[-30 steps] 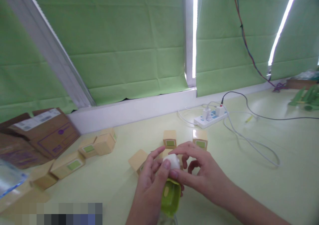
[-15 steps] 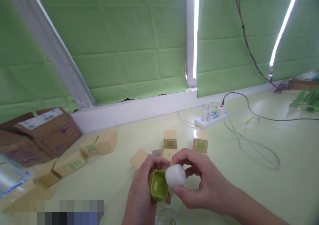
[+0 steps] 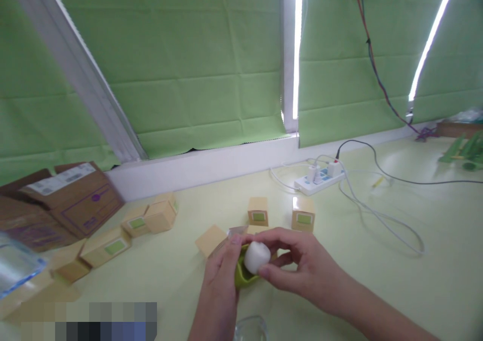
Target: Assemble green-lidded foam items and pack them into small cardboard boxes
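Observation:
My left hand (image 3: 222, 270) is wrapped round a small green cup-like holder (image 3: 244, 278) with its opening turned toward me. My right hand (image 3: 294, 260) pinches a rounded white piece (image 3: 257, 257) between thumb and fingers, at the mouth of the green holder and partly inside it. Whether the white piece touches the holder's bottom is hidden. Just below the hands, the rim of a clear glass or plastic vessel (image 3: 251, 327) shows at the frame's lower edge. Behind the fingers lies a small tan box (image 3: 211, 240), with another partly covered box beside it.
Two small tan boxes with green labels, a left one (image 3: 258, 211) and a right one (image 3: 303, 214), stand beyond my hands. Several more tan boxes (image 3: 107, 248) line the left, near an open brown carton (image 3: 81, 200). A white power strip (image 3: 319, 180) with cables lies at the back right.
The white piece has moved left and slightly up, from beside the green holder into its mouth. My left hand and the holder have shifted up and turned a little.

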`<act>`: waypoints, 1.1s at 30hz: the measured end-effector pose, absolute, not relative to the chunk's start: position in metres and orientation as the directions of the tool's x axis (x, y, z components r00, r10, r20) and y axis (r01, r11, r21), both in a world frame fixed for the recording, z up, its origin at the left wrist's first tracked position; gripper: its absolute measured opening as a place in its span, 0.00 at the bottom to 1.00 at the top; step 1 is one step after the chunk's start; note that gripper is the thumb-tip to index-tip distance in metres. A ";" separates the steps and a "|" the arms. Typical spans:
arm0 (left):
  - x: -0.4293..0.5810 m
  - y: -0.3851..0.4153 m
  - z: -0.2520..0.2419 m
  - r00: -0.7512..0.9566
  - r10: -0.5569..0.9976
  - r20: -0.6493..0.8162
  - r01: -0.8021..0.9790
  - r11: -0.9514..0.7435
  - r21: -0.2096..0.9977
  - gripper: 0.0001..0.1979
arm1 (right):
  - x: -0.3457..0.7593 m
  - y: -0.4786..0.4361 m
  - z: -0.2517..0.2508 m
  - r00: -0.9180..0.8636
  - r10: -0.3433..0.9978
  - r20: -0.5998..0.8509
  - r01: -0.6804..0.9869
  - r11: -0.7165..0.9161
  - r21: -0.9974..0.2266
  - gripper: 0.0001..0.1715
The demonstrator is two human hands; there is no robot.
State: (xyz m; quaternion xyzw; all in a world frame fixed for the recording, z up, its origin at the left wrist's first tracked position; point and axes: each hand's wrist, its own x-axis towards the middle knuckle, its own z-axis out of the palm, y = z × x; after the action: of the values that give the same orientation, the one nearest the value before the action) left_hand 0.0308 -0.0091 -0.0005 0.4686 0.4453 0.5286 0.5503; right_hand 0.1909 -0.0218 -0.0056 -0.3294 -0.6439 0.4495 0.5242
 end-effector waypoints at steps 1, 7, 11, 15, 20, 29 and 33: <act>0.030 -0.008 -0.002 0.080 0.997 0.015 -0.165 -0.002 0.986 0.18 | 0.191 -0.021 -0.006 -0.229 0.906 0.355 -0.056 0.351 -0.935 0.20; 0.020 -0.007 0.001 0.392 0.920 0.021 -0.272 0.094 0.958 0.21 | 0.191 -0.018 -0.011 -0.125 0.947 0.295 -0.133 0.278 -0.951 0.16; 0.020 -0.011 0.007 0.376 0.912 0.162 -0.113 -0.128 0.985 0.22 | 0.193 -0.018 -0.008 -0.094 0.927 0.363 -0.084 0.356 -0.931 0.13; 0.023 -0.011 0.006 0.276 0.946 0.170 -0.112 -0.144 0.983 0.28 | 0.198 -0.017 -0.006 -0.069 0.914 0.400 -0.152 0.387 -0.910 0.12; 0.025 -0.009 0.004 0.162 0.974 0.156 -0.237 -0.115 0.965 0.26 | 0.198 -0.016 -0.007 -0.022 0.896 0.443 -0.216 0.428 -0.878 0.10; 0.024 -0.010 0.009 0.330 0.929 0.168 -0.241 -0.089 0.966 0.22 | 0.199 -0.015 -0.007 0.019 0.905 0.424 -0.167 0.421 -0.891 0.11; 0.024 -0.010 0.011 0.330 0.931 0.157 -0.214 -0.088 0.973 0.20 | 0.198 -0.018 -0.004 0.000 0.916 0.401 -0.138 0.397 -0.907 0.11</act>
State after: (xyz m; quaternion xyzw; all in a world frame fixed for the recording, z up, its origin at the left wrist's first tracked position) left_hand 0.0241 -0.0096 0.0109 0.5584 0.3207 0.4818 0.5943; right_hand 0.1983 -0.0176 -0.0039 -0.3453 -0.5636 0.4268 0.6172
